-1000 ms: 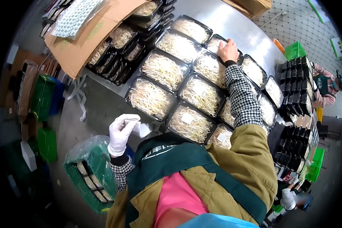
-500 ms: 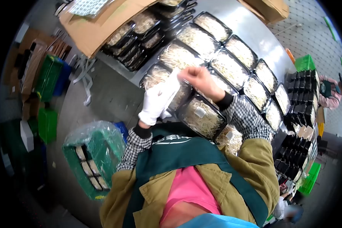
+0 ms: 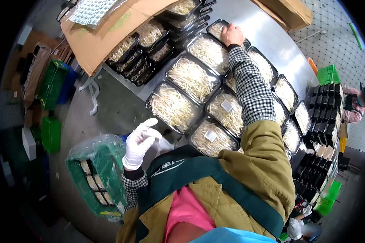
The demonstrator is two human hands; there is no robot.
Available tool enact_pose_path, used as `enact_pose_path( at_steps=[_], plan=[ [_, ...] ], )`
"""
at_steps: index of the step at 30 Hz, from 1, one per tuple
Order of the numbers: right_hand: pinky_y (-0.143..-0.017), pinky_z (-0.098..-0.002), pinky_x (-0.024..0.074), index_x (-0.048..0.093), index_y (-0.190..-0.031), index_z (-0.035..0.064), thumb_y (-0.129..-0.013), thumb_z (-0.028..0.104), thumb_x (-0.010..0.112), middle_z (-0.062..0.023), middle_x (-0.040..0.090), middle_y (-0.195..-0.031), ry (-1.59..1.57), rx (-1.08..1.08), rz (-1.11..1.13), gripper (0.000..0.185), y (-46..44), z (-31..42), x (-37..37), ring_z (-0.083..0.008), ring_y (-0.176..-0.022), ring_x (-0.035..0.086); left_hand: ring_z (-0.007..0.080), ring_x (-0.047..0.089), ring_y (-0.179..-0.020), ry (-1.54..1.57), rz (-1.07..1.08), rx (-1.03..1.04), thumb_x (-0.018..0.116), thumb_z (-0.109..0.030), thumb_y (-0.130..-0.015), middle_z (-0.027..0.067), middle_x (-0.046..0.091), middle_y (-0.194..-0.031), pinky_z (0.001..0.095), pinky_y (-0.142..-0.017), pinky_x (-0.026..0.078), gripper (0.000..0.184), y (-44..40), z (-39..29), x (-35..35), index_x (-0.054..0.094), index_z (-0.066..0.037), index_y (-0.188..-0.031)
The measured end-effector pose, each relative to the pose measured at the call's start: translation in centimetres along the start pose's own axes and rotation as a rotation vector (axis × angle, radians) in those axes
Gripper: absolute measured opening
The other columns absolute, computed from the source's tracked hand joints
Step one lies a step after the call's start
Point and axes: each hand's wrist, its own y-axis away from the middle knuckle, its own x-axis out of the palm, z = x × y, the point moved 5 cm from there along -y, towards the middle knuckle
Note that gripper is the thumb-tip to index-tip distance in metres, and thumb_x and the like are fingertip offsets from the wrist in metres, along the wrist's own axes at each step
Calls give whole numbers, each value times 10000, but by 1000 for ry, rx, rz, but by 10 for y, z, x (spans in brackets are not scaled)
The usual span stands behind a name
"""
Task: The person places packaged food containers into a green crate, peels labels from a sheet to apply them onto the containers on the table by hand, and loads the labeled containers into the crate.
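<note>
1. my bare right hand (image 3: 233, 35) lies over a sprout tray (image 3: 216, 29) at the upper centre of the frame; i cannot tell whether its fingers grip it.
2. my gloved left hand (image 3: 140, 143), left of centre, is loosely curled; i cannot tell if it holds anything.
3. around the middle, more filled trays (image 3: 192, 79) stand on the metal surface (image 3: 267, 30), two bearing white labels (image 3: 226, 106).
4. at lower left, a green crate (image 3: 114, 172) holds packs.

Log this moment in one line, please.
right hand: bare, on far sprout tray; left hand: gloved, touching no tray; near tray: white label
</note>
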Motion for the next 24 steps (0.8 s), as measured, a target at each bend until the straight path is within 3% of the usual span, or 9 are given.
enact_pose_path(
  at_steps=[6, 8, 9, 10, 12, 15, 19, 22, 24],
  plan=[
    [-705, -398, 491, 612, -977, 93, -812, 147, 588, -138, 632, -907, -330, -261, -154, 176, 47, 21, -33, -277, -772, 614, 124, 610, -767, 0, 10, -24, 516, -7, -887, 68, 645, -852, 251, -727, 486, 132, -18, 1, 15, 608, 37, -970],
    [-677, -348, 510, 632, -1071, 87, -874, 239, 587, -97, 666, -894, -585, -215, 374, 253, 122, 64, -67, -234, -725, 637, 120, 607, -735, -105, -80, 41, 516, -21, -897, 73, 645, -832, 247, -693, 487, 127, -29, 0, 22, 612, 43, -951],
    [-730, -315, 503, 652, -1074, 85, -890, 298, 595, -50, 676, -895, -915, 19, 941, 287, 170, 81, -81, -160, -786, 628, 115, 603, -700, -48, -67, 28, 525, -38, -903, 67, 646, -808, 235, -666, 480, 121, -35, 2, 24, 618, 34, -930],
    [-778, -277, 488, 668, -1022, 67, -888, 347, 604, -35, 666, -924, -987, -185, 1033, 317, 200, 108, -122, -106, -823, 599, 91, 575, -676, -276, -149, 116, 553, -71, -908, 42, 639, -781, 220, -637, 456, 130, -42, 12, 15, 626, 35, -919],
    [-805, -252, 473, 672, -987, 44, -883, 319, 625, -49, 666, -906, -1154, -111, 1220, 298, 253, 130, -150, -99, -861, 594, 59, 517, -634, -243, -276, 174, 589, -116, -906, 7, 610, -737, 211, -578, 413, 170, -52, 13, 20, 634, 48, -903],
    [-766, -232, 473, 679, -932, 29, -877, 189, 637, -25, 665, -840, -1325, 32, 1093, 174, 269, 127, -153, -85, -809, 591, 27, 422, -551, -208, -92, 99, 629, -165, -890, -39, 546, -664, 207, -474, 325, 196, -63, 3, 24, 654, 29, -889],
    [-536, -242, 434, 660, -943, 53, -913, 265, 554, -32, 657, -797, -818, 126, 597, 239, 191, 77, -124, -63, -605, 533, 20, 473, -520, 8, 260, -108, 624, -89, -872, -11, 594, -697, 174, -465, 358, 133, -65, 0, 12, 643, 28, -934],
    [-735, -421, 467, 616, -896, 25, -897, 322, 505, -169, 629, -863, -385, -51, 186, 317, 117, 43, -76, -335, -813, 606, 25, 487, -482, 124, 282, -176, 631, -55, -849, 76, 655, -810, 154, -439, 350, 216, -50, -34, -7, 609, 78, -1018],
    [-758, -431, 457, 606, -919, 25, -893, 380, 516, -175, 618, -929, -171, 16, 130, 366, 101, 47, -46, -350, -882, 593, 24, 503, -539, 249, 331, -151, 640, -6, -835, 42, 643, -779, 158, -475, 394, 291, -47, -38, -35, 580, 62, -1112]
  ],
)
